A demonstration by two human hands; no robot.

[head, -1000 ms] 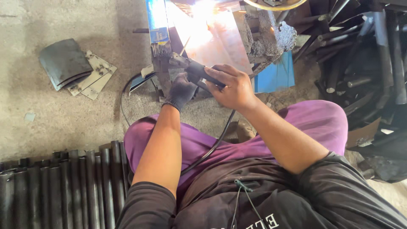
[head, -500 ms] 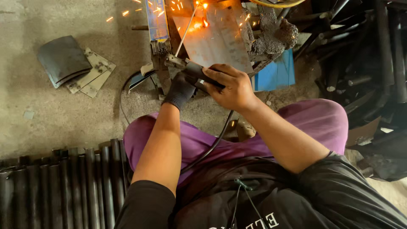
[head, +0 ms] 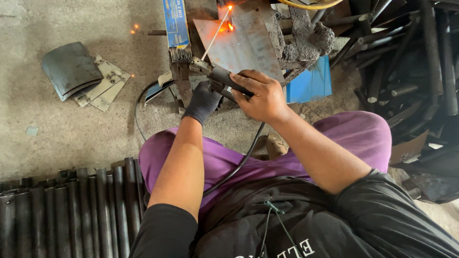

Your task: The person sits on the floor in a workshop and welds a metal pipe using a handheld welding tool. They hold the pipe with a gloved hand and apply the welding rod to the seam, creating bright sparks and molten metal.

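Gripping the electrode holder (head: 221,76), right hand (head: 262,95) closes around its handle; gloved left hand (head: 203,101) steadies it beneath. Welding rod (head: 213,39) tip glows against the metal plate (head: 241,45).

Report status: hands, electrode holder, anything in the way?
Right hand gripping electrode holder, gloved left hand steadying it. Rod tip sparking at metal plate. Nothing in the way.
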